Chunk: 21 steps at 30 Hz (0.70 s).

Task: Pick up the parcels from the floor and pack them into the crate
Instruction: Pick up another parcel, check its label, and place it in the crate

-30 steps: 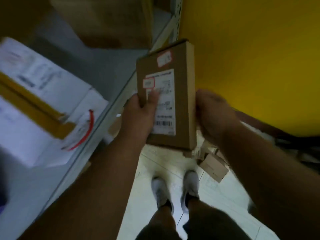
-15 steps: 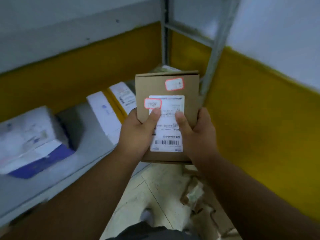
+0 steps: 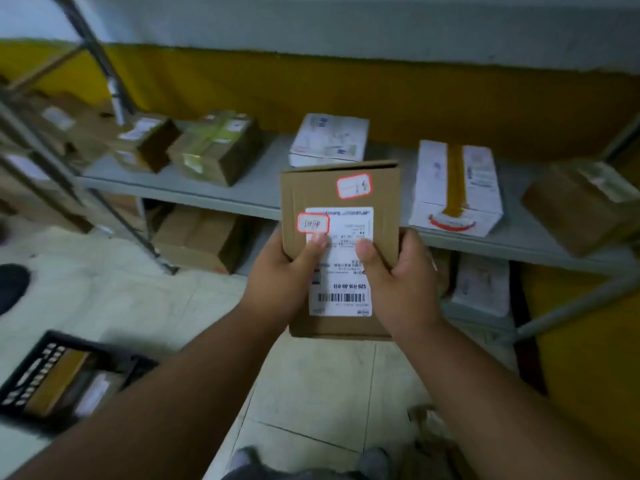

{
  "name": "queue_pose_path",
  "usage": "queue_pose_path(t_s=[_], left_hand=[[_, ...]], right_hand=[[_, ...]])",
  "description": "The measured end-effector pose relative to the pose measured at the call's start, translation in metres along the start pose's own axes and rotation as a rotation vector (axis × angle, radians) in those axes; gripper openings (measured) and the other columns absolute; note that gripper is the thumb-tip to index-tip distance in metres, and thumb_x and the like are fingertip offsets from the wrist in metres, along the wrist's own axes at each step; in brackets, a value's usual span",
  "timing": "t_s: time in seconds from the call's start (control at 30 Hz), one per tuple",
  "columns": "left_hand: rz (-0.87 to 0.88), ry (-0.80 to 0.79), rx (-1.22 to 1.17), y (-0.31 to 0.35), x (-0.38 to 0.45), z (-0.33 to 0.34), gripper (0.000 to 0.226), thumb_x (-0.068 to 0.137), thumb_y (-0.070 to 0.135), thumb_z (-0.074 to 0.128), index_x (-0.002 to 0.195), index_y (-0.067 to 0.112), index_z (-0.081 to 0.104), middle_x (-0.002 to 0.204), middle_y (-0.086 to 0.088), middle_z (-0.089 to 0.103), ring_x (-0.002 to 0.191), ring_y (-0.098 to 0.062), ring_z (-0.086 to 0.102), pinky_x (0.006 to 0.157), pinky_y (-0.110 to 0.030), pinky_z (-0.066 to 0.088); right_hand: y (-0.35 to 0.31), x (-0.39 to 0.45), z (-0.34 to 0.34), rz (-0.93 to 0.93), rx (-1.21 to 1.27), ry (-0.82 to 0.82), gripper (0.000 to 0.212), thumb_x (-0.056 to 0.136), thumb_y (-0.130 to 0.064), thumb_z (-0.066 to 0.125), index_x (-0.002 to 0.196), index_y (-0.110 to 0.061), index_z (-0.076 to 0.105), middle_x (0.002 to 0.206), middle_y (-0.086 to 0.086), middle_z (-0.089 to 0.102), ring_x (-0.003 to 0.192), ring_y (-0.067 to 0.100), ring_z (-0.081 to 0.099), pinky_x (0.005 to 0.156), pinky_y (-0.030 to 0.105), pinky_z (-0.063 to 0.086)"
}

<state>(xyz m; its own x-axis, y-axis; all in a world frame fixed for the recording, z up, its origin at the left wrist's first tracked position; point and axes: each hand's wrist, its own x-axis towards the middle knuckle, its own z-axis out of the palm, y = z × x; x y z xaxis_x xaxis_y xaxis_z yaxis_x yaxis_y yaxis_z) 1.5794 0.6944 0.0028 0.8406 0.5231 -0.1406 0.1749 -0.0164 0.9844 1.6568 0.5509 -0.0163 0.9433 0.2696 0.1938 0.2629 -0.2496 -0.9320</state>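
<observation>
A flat brown cardboard parcel with a white shipping label and two red-edged stickers is held upright in front of me at chest height. My left hand grips its left edge with the thumb on the label. My right hand grips its right edge, thumb also on the label. The black plastic crate stands on the floor at the lower left, with at least one brown parcel inside. More cardboard lies on the floor at the lower right, blurred.
A grey metal shelf runs across behind the parcel, carrying brown boxes and white boxes. More boxes sit under it. A slanted metal frame stands at left. The wall is yellow and white.
The view has swung left from the yellow corner to the shelf front, and the crate has come into sight. My right hand closed onto the parcel; both hands still hold it.
</observation>
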Motion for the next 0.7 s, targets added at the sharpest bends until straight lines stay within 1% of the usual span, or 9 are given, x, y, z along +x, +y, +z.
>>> queue_pose_path(t_s=[0.07, 0.13, 0.27, 0.33, 0.43, 0.5, 0.53, 0.6, 0.7], left_hand=[[-0.067, 0.019, -0.156, -0.013, -0.021, -0.048, 0.053, 0.081, 0.052, 0.070, 0.122, 0.019, 0.064, 0.109, -0.003, 0.077, 0.099, -0.024, 0.074, 0.091, -0.053, 0.057], [-0.084, 0.110, -0.318, -0.025, -0.039, -0.102, 0.050, 0.086, 0.040, 0.069, 0.126, 0.012, 0.061, 0.111, -0.011, 0.076, 0.100, -0.031, 0.074, 0.087, -0.052, 0.058], [-0.096, 0.443, -0.501, -0.041, -0.088, -0.235, 0.032, 0.088, 0.030, 0.072, 0.117, 0.018, 0.063, 0.105, -0.015, 0.077, 0.091, -0.033, 0.076, 0.070, -0.049, 0.062], [-0.091, 0.607, -0.553, -0.054, -0.121, -0.309, 0.031, 0.086, 0.034, 0.074, 0.113, 0.022, 0.064, 0.100, -0.012, 0.078, 0.087, -0.032, 0.076, 0.068, -0.051, 0.061], [-0.066, 0.908, -0.747, -0.072, -0.176, -0.418, 0.040, 0.087, 0.037, 0.073, 0.122, 0.020, 0.061, 0.105, -0.008, 0.078, 0.090, -0.030, 0.076, 0.074, -0.055, 0.060], [-0.060, 1.047, -0.853, -0.082, -0.211, -0.474, 0.039, 0.092, 0.034, 0.070, 0.126, 0.018, 0.061, 0.111, -0.007, 0.076, 0.093, -0.026, 0.076, 0.076, -0.051, 0.060], [-0.062, 1.079, -0.885, -0.087, -0.225, -0.495, 0.037, 0.094, 0.032, 0.069, 0.126, 0.016, 0.061, 0.110, -0.006, 0.076, 0.092, -0.026, 0.076, 0.072, -0.048, 0.060], [-0.076, 1.084, -0.943, -0.097, -0.246, -0.524, 0.034, 0.095, 0.027, 0.067, 0.126, 0.013, 0.060, 0.104, -0.007, 0.078, 0.089, -0.025, 0.076, 0.064, -0.041, 0.061], [-0.073, 1.032, -1.030, -0.112, -0.271, -0.558, 0.034, 0.095, 0.015, 0.065, 0.128, 0.008, 0.058, 0.108, -0.011, 0.077, 0.092, -0.027, 0.076, 0.062, -0.036, 0.061]], right_hand=[[-0.018, -0.013, 0.033, -0.027, -0.036, -0.152, 0.030, 0.087, -0.052, 0.067, 0.100, -0.030, 0.051, 0.085, -0.024, 0.062, 0.075, -0.023, 0.059, 0.051, 0.002, 0.043], [-0.043, -0.030, 0.076, -0.057, -0.100, -0.305, 0.034, 0.085, -0.058, 0.066, 0.102, -0.033, 0.051, 0.087, -0.022, 0.063, 0.077, -0.016, 0.063, 0.052, 0.005, 0.046], [-0.106, -0.088, 0.199, -0.091, -0.165, -0.551, 0.045, 0.084, -0.067, 0.060, 0.108, -0.030, 0.051, 0.095, -0.012, 0.068, 0.083, 0.007, 0.070, 0.063, 0.031, 0.060], [-0.136, -0.131, 0.265, -0.116, -0.156, -0.632, 0.043, 0.085, -0.066, 0.061, 0.108, -0.032, 0.048, 0.094, -0.014, 0.066, 0.078, 0.003, 0.068, 0.056, 0.025, 0.059], [-0.167, -0.200, 0.351, -0.095, -0.068, -0.705, 0.043, 0.083, -0.062, 0.066, 0.110, -0.037, 0.044, 0.093, -0.026, 0.056, 0.078, -0.003, 0.060, 0.063, 0.020, 0.053], [-0.179, -0.243, 0.397, 0.086, 0.072, -0.782, 0.042, 0.084, -0.052, 0.072, 0.109, -0.029, 0.048, 0.095, -0.018, 0.064, 0.083, 0.005, 0.066, 0.074, 0.034, 0.058], [-0.185, -0.263, 0.417, 0.269, 0.211, -0.848, 0.041, 0.085, -0.043, 0.075, 0.112, -0.024, 0.051, 0.099, -0.007, 0.071, 0.088, 0.014, 0.071, 0.081, 0.042, 0.060], [-0.196, -0.296, 0.450, 0.591, 0.463, -0.954, 0.038, 0.090, -0.028, 0.074, 0.122, -0.020, 0.054, 0.107, 0.003, 0.076, 0.096, 0.023, 0.074, 0.083, 0.045, 0.060], [-0.209, -0.322, 0.492, 0.570, 0.495, -0.918, 0.033, 0.092, -0.023, 0.070, 0.122, -0.021, 0.056, 0.110, 0.003, 0.075, 0.095, 0.019, 0.075, 0.077, 0.041, 0.061]])
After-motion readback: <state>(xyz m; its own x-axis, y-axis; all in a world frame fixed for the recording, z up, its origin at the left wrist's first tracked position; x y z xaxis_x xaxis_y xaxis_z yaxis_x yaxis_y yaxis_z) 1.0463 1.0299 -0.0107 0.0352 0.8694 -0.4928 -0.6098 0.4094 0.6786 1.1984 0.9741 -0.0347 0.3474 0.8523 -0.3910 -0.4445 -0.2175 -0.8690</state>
